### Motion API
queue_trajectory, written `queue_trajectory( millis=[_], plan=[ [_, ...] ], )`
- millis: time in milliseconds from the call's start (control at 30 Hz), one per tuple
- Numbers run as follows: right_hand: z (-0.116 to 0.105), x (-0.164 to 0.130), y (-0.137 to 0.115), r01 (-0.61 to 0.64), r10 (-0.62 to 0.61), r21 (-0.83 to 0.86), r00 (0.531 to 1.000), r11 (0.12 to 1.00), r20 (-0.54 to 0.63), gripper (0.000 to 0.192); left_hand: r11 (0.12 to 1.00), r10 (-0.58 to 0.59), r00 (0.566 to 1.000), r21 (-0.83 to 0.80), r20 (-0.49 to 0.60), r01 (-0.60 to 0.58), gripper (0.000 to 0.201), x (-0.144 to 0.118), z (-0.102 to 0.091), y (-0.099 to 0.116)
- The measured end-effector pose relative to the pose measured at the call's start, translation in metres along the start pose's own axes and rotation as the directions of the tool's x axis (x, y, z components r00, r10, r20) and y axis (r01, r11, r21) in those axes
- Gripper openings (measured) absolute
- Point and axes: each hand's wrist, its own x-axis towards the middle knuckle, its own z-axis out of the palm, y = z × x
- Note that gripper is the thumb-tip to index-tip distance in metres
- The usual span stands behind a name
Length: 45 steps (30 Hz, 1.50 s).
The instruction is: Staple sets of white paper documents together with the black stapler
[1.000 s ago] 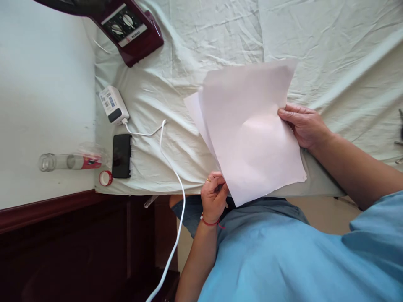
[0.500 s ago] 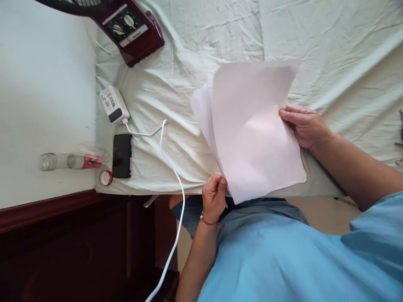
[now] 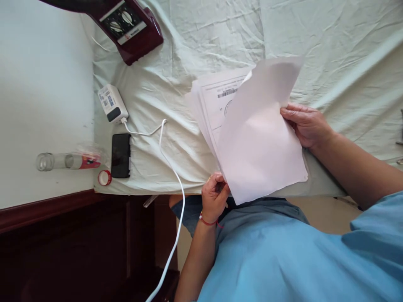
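Several sheets of paper (image 3: 261,138) are held up over the table's front edge. The top sheet shows a blank side and curls back at its upper left corner. Beneath it a printed page (image 3: 220,96) with a barcode and part of a round stamp comes into sight. My right hand (image 3: 308,126) grips the right edge of the sheets, thumb on top. At the lower left corner, my left hand (image 3: 215,195) pinches the papers; its fingertips are partly hidden behind them. A red string bracelet is on that wrist.
On the left of the cloth-covered table (image 3: 189,138) lie a white power bank (image 3: 113,102) with a white cable (image 3: 173,167), a black phone (image 3: 121,155) and a red bottle cap (image 3: 104,178). A clear bottle (image 3: 67,161) is beside them. A dark red fan base (image 3: 135,31) stands farther back.
The top sheet's left side has lifted and shifted right, uncovering the printed page below. My left thumb has moved slightly toward the papers. My right hand has barely moved.
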Motion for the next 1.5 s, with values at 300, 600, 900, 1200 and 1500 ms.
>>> queue_trajectory(
  millis=[300,600,900,1200,1500],
  plan=[
    [0.001,-0.001,-0.001,0.009,-0.009,0.001,1.0,1.0,-0.002,0.01,0.991,0.109,0.984,-0.062,-0.141,-0.118,0.033,0.001,0.009,0.001],
    [0.002,-0.001,0.001,0.005,-0.005,-0.014,1.0,1.0,-0.014,0.015,0.981,0.162,0.987,0.114,-0.017,-0.159,0.033,0.006,0.011,0.012],
    [0.002,0.0,0.003,0.024,-0.024,-0.011,1.0,1.0,-0.016,0.016,0.966,0.207,0.977,0.144,0.054,-0.213,0.079,0.01,0.009,0.019],
    [0.002,-0.001,0.003,0.02,-0.019,0.011,0.999,1.0,-0.028,0.013,0.998,0.042,0.998,0.048,-0.044,-0.039,0.046,0.0,0.01,0.004],
    [-0.003,0.002,0.007,0.049,-0.047,-0.059,0.998,0.997,0.045,0.013,0.997,0.029,0.995,-0.069,-0.1,-0.036,0.033,-0.004,0.011,0.002]
  ],
)
